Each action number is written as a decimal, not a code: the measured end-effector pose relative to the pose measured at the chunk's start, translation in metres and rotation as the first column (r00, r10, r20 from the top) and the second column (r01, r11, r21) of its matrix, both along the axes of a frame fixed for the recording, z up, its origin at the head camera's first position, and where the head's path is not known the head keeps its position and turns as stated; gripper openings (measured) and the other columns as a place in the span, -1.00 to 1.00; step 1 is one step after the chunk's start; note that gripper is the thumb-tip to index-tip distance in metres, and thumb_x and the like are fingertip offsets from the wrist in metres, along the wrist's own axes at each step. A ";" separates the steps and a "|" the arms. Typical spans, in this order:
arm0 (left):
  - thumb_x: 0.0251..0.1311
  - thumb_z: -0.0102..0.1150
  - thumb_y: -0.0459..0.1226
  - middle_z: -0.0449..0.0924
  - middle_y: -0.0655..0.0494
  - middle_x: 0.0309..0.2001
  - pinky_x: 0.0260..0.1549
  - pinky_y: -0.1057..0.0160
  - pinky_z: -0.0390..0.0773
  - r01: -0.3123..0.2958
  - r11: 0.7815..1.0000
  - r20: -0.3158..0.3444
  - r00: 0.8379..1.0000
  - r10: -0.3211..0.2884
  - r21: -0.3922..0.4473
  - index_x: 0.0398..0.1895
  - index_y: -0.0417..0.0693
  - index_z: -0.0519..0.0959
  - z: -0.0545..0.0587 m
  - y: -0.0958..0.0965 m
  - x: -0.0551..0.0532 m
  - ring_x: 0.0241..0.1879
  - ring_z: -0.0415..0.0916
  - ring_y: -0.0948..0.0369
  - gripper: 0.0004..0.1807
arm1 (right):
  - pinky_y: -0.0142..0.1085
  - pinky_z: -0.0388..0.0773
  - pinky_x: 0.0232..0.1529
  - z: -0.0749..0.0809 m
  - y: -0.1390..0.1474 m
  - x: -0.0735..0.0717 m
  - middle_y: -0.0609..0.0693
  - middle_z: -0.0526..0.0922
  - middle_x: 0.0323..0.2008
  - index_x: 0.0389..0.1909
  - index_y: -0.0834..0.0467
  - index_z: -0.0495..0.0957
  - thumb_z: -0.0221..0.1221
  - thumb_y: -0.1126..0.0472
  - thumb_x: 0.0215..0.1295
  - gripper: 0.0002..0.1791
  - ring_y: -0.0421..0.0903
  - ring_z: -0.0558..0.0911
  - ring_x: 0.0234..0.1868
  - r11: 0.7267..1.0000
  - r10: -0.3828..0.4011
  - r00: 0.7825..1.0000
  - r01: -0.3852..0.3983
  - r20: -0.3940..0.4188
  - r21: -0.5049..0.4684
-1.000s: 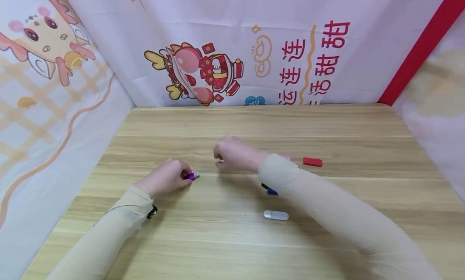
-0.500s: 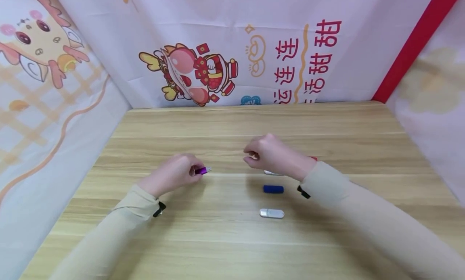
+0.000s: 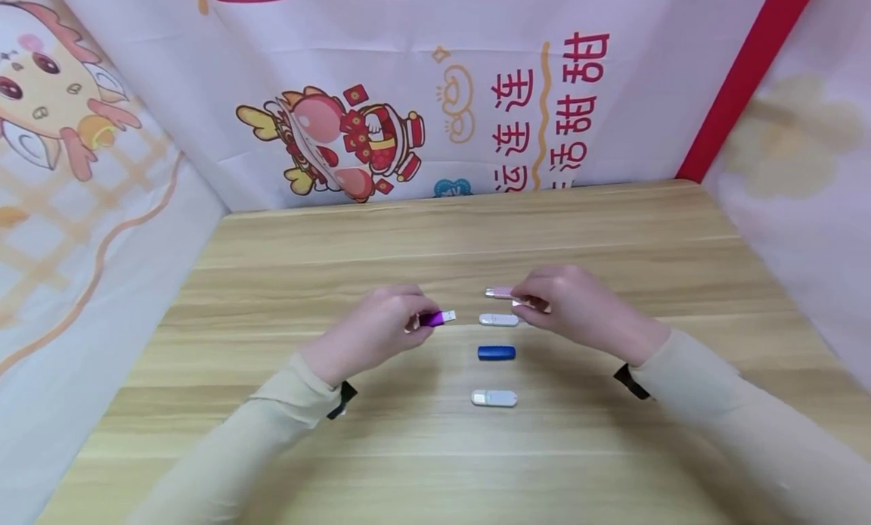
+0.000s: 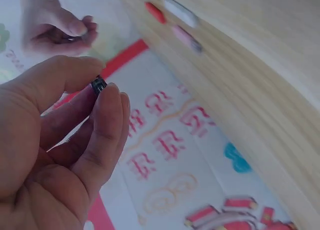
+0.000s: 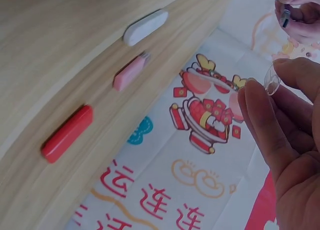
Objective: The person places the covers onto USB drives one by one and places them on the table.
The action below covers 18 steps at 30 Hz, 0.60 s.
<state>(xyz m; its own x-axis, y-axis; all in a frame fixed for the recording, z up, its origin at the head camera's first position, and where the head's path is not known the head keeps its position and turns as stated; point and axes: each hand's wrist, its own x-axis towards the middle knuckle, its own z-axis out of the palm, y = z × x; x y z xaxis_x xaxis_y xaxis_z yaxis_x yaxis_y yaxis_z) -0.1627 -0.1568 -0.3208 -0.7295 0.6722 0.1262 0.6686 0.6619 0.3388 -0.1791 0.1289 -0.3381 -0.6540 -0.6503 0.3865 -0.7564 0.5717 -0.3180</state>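
My left hand (image 3: 377, 328) pinches a purple USB flash drive (image 3: 435, 318) between thumb and fingers, its bare metal plug pointing right. In the left wrist view only the dark end of this drive (image 4: 99, 84) shows at the fingertips. My right hand (image 3: 581, 309) is over the right part of the table, beside a pink flash drive (image 3: 500, 292) and a white one (image 3: 499, 320). Between its thumb and fingers, the right wrist view shows a small clear plastic cap (image 5: 272, 80). The two hands are apart, with the plug facing the right hand.
A blue flash drive (image 3: 497, 352) and a white-and-silver one (image 3: 494, 399) lie nearer on the wooden table (image 3: 381, 464), in a column with the white and pink ones. A red flash drive (image 5: 68, 133) lies beyond the pink one. Printed cloth (image 3: 381, 26) walls the back and sides.
My left hand has carried the purple flash drive to the right. My right hand has moved right, away from it, uncovering the drives on the table. The head view has shifted a little.
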 end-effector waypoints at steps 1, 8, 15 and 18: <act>0.10 0.45 -0.33 0.63 0.12 -0.29 -0.32 0.46 0.60 0.011 1.000 0.001 1.000 -0.011 0.000 -0.14 -0.15 0.73 0.002 0.006 0.000 -0.36 0.55 0.30 -0.76 | -0.42 0.58 -0.46 0.000 0.004 0.001 -0.04 0.70 -0.41 -0.26 0.24 0.74 0.47 0.28 0.08 -0.80 -0.24 0.56 -0.48 1.000 -0.013 1.000 0.013 0.009 0.004; 0.14 0.43 -0.31 0.62 0.14 -0.29 -0.34 0.48 0.57 0.071 0.997 0.006 0.997 -0.071 0.007 -0.15 -0.11 0.73 0.008 0.040 -0.004 -0.38 0.52 0.32 -0.80 | -0.41 0.62 -0.41 0.000 0.025 0.008 -0.04 0.73 -0.35 -0.20 0.21 0.75 0.47 0.22 0.10 -0.75 -0.25 0.62 -0.44 0.998 -0.058 0.998 0.058 0.021 0.026; 0.18 0.40 -0.30 0.65 0.12 -0.23 -0.33 0.51 0.54 0.123 0.992 0.013 0.992 -0.123 0.000 -0.12 -0.12 0.72 0.011 0.065 -0.008 -0.35 0.54 0.32 -0.79 | -0.37 0.65 -0.40 -0.001 0.041 0.014 -0.04 0.73 -0.33 -0.22 0.20 0.75 0.48 0.24 0.08 -0.77 -0.22 0.64 -0.42 0.999 -0.045 0.999 0.045 -0.016 -0.002; 0.17 0.40 -0.31 0.68 0.08 -0.12 -0.24 0.50 0.57 0.162 0.987 -0.004 0.987 -0.162 0.007 -0.03 -0.14 0.70 0.011 0.074 -0.010 -0.27 0.59 0.30 -0.72 | -0.35 0.66 -0.38 -0.001 0.048 0.018 -0.04 0.74 -0.32 -0.23 0.17 0.75 0.49 0.25 0.06 -0.77 -0.21 0.66 -0.41 0.999 -0.044 0.999 0.044 -0.027 -0.011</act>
